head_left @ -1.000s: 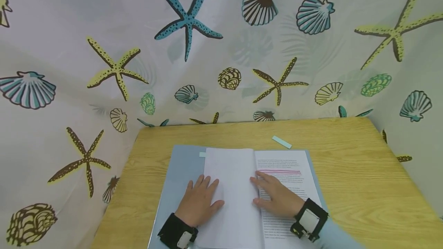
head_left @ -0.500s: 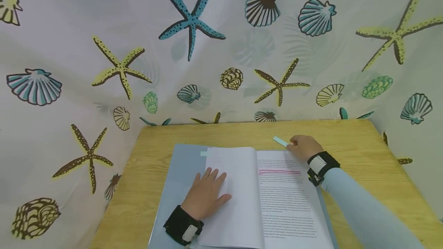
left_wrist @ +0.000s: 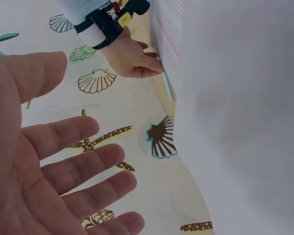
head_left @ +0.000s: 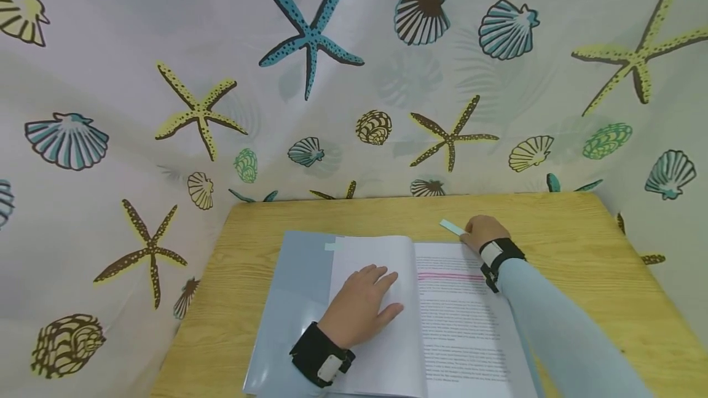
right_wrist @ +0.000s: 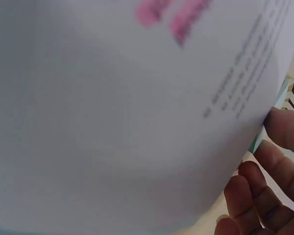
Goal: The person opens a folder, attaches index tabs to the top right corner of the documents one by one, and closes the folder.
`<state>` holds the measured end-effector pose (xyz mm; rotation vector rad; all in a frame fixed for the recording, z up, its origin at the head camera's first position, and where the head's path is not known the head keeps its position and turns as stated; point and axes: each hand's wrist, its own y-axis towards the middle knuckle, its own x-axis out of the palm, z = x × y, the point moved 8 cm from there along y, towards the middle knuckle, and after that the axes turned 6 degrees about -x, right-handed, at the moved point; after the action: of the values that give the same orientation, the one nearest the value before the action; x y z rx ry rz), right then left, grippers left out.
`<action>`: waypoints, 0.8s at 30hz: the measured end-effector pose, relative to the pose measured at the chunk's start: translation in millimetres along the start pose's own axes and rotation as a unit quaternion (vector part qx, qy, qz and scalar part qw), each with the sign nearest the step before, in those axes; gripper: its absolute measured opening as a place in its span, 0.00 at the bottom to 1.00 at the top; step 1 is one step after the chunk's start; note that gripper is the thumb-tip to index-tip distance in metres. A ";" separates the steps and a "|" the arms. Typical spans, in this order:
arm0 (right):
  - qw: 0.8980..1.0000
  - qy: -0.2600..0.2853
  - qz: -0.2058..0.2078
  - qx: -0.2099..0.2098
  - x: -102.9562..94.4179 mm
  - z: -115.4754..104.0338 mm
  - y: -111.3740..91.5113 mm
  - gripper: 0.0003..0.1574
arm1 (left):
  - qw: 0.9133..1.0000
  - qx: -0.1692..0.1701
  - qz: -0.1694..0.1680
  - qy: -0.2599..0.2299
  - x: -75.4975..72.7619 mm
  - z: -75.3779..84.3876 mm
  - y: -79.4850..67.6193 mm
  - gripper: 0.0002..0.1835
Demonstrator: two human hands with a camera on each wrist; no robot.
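Observation:
A bound booklet with printed pages lies open in a blue-grey folder. Its left page is blank, and its right page has text with pink highlighted lines. My left hand is spread over the blank page, fingers extended. Beyond the right page's top corner, my right hand pinches one end of a pale green strip between thumb and forefinger. In the right wrist view the lifted page corner hides part of that strip.
A small pale green tab sticks out at the blank page's upper left edge. All this lies on a wooden table. Behind and beside it hangs a white cloth printed with shells and starfish.
My right hand has left the book's middle, reached up and right to the pale green strip, and taken its end. The left hand has slid right across the blank page.

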<state>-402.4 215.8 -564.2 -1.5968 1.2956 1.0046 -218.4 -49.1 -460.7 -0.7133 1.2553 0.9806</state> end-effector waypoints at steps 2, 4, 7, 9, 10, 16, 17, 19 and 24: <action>1.000 0.004 0.004 -0.005 0.3 -0.5 2.5 0.18 | 1.000 0.000 -0.001 0.000 1.8 1.9 0.2 0.31; 1.000 0.009 0.007 -0.010 0.6 -1.1 4.7 0.17 | 1.000 0.000 0.001 0.000 3.4 3.1 -0.2 0.30; 0.999 0.028 0.007 -0.015 -0.3 -2.3 7.3 0.15 | 1.000 0.001 0.006 -0.002 5.6 3.5 -1.4 0.30; 0.999 0.042 0.017 -0.022 -3.4 -3.4 8.3 0.14 | 1.000 -0.001 0.011 -0.006 5.6 3.3 -2.2 0.30; 0.998 0.049 0.027 -0.028 -6.7 -4.0 7.9 0.14 | 1.000 -0.002 0.014 -0.010 5.7 3.5 -2.7 0.30; 0.983 0.135 0.089 -0.084 -40.0 -25.5 -14.9 0.13 | 0.997 -0.018 0.042 -0.061 0.4 2.7 -6.7 0.29; 0.979 0.163 0.084 -0.092 -44.5 -32.0 -23.2 0.13 | 0.996 -0.022 0.049 -0.071 -0.9 2.3 -7.5 0.29; 0.967 0.224 0.056 -0.106 -49.3 -45.4 -42.1 0.13 | 0.994 -0.029 0.061 -0.085 -2.9 1.5 -9.1 0.30; 0.930 0.334 -0.034 -0.152 -44.7 -78.1 -93.9 0.15 | 0.989 -0.037 0.099 -0.102 -7.4 2.6 -11.2 0.33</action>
<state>-310.3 169.0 -485.3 -2.3366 1.5559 0.6499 -207.3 -53.1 -453.8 -0.5360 1.1293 1.2373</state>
